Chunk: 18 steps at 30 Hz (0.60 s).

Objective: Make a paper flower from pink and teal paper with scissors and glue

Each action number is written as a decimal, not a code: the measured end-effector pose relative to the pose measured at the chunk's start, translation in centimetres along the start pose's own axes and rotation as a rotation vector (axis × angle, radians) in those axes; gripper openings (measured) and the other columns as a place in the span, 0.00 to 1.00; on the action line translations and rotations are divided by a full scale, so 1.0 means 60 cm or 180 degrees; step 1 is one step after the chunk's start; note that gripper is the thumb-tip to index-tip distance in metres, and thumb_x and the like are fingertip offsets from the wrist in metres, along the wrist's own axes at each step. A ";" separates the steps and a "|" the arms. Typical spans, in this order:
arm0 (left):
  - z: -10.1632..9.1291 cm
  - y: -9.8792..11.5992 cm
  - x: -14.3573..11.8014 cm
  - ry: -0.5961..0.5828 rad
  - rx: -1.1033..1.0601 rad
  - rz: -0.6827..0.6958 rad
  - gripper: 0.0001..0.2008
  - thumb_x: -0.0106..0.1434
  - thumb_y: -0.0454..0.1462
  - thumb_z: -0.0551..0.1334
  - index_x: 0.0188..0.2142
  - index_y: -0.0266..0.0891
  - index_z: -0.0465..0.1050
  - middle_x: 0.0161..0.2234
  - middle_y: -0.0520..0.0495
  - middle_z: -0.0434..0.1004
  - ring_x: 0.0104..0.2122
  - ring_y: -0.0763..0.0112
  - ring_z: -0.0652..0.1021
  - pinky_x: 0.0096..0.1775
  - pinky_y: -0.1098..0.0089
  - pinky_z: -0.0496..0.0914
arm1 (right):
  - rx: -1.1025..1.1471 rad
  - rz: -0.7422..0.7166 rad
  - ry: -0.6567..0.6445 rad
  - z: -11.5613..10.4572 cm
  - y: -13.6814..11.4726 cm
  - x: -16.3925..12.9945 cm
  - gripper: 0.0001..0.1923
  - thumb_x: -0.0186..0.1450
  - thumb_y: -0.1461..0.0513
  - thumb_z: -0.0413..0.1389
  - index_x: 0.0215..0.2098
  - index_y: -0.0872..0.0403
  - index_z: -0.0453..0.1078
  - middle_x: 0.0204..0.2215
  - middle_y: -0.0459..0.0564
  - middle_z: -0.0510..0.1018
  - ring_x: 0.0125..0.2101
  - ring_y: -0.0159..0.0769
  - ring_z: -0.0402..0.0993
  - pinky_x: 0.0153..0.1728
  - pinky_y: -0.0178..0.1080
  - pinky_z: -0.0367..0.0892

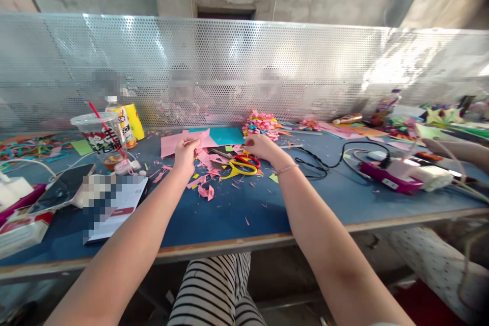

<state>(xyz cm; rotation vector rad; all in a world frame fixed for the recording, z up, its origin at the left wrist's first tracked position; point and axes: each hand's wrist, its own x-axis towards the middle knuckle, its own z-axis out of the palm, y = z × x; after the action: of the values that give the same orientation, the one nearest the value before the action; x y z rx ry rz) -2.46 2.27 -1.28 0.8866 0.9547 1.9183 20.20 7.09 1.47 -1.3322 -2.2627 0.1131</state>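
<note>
My left hand (pixel 186 153) is closed, its fingertips pinching a pink piece of paper (pixel 205 137) above the scraps. My right hand (pixel 262 146) is held palm down with its fingers curled together; whatever is between the fingertips is too small to make out. Just below it lie scissors with red handles (pixel 250 162) and scissors with yellow handles (pixel 240 169), partly overlapping. Pink paper scraps (pixel 206 192) are scattered between the hands. Behind the hands are a flat blue sheet (pixel 227 136) and a heap of pink and yellow folded paper pieces (pixel 262 123).
At left stand a plastic cup (pixel 97 135) with a red straw and a bottle (pixel 123 125), near a phone (pixel 63 188). A purple power strip (pixel 389 177) and black cable (pixel 324 163) lie right. Another person's arm (pixel 454 150) reaches in. A perforated metal screen (pixel 229 71) borders the back.
</note>
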 end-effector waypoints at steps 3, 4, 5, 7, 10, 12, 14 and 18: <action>-0.001 -0.002 0.000 0.0002 0.0171 0.0070 0.14 0.41 0.32 0.65 0.27 0.38 0.61 0.17 0.58 0.64 0.16 0.82 0.65 0.20 0.77 0.58 | -0.0940 0.0935 -0.0381 -0.021 0.059 0.000 0.09 0.49 0.62 0.61 0.28 0.60 0.75 0.28 0.60 0.77 0.30 0.42 0.72 0.29 0.37 0.61; -0.001 -0.003 0.000 -0.0013 0.0237 0.0078 0.14 0.41 0.32 0.65 0.27 0.38 0.61 0.17 0.58 0.64 0.16 0.82 0.65 0.20 0.77 0.58 | -0.1031 0.1142 -0.0637 -0.021 0.075 0.000 0.13 0.49 0.60 0.61 0.31 0.60 0.75 0.31 0.61 0.77 0.32 0.43 0.73 0.29 0.37 0.62; -0.001 -0.004 0.000 -0.0035 0.0293 0.0089 0.14 0.41 0.32 0.65 0.27 0.39 0.61 0.17 0.58 0.64 0.16 0.82 0.64 0.20 0.77 0.58 | -0.1059 0.1319 -0.0871 -0.019 0.088 0.000 0.18 0.49 0.58 0.61 0.35 0.61 0.75 0.33 0.61 0.77 0.33 0.44 0.73 0.29 0.37 0.63; 0.000 -0.006 -0.001 -0.0092 0.0361 0.0106 0.15 0.42 0.32 0.65 0.28 0.39 0.60 0.17 0.58 0.63 0.16 0.82 0.64 0.20 0.77 0.57 | -0.1059 0.1545 -0.1148 -0.006 0.104 0.003 0.23 0.51 0.54 0.60 0.41 0.60 0.73 0.38 0.61 0.76 0.36 0.46 0.73 0.31 0.38 0.65; 0.001 -0.006 -0.003 -0.0149 0.0442 0.0055 0.15 0.41 0.31 0.64 0.28 0.38 0.60 0.17 0.58 0.64 0.16 0.81 0.65 0.20 0.78 0.57 | -0.1118 0.1619 -0.1075 0.019 0.113 0.010 0.22 0.55 0.57 0.56 0.46 0.60 0.71 0.43 0.60 0.75 0.41 0.47 0.72 0.37 0.39 0.66; 0.002 -0.006 -0.004 -0.0160 0.0512 0.0021 0.16 0.41 0.31 0.64 0.29 0.38 0.60 0.18 0.57 0.65 0.17 0.81 0.66 0.20 0.77 0.58 | -0.1116 0.1533 -0.1008 0.031 0.114 0.014 0.19 0.56 0.60 0.54 0.45 0.59 0.72 0.42 0.60 0.75 0.42 0.48 0.72 0.38 0.41 0.66; 0.002 -0.005 -0.004 -0.0166 0.0557 0.0020 0.16 0.41 0.31 0.64 0.29 0.38 0.60 0.19 0.56 0.66 0.18 0.80 0.67 0.21 0.77 0.59 | -0.1074 0.1407 -0.1004 0.033 0.115 0.017 0.16 0.56 0.61 0.54 0.42 0.58 0.73 0.39 0.60 0.76 0.41 0.48 0.72 0.39 0.42 0.66; 0.002 -0.005 -0.005 -0.0204 0.0572 0.0041 0.16 0.41 0.32 0.64 0.29 0.39 0.59 0.18 0.58 0.64 0.17 0.81 0.66 0.20 0.77 0.58 | -0.0625 0.0819 -0.0514 0.019 0.105 0.017 0.11 0.55 0.65 0.53 0.34 0.57 0.75 0.31 0.58 0.77 0.37 0.46 0.72 0.39 0.42 0.65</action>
<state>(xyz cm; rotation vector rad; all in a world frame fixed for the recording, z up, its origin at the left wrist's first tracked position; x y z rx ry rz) -2.13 2.18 -1.58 1.0537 1.0977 1.8240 24.28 11.38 -1.14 -1.7733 -2.2693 0.0915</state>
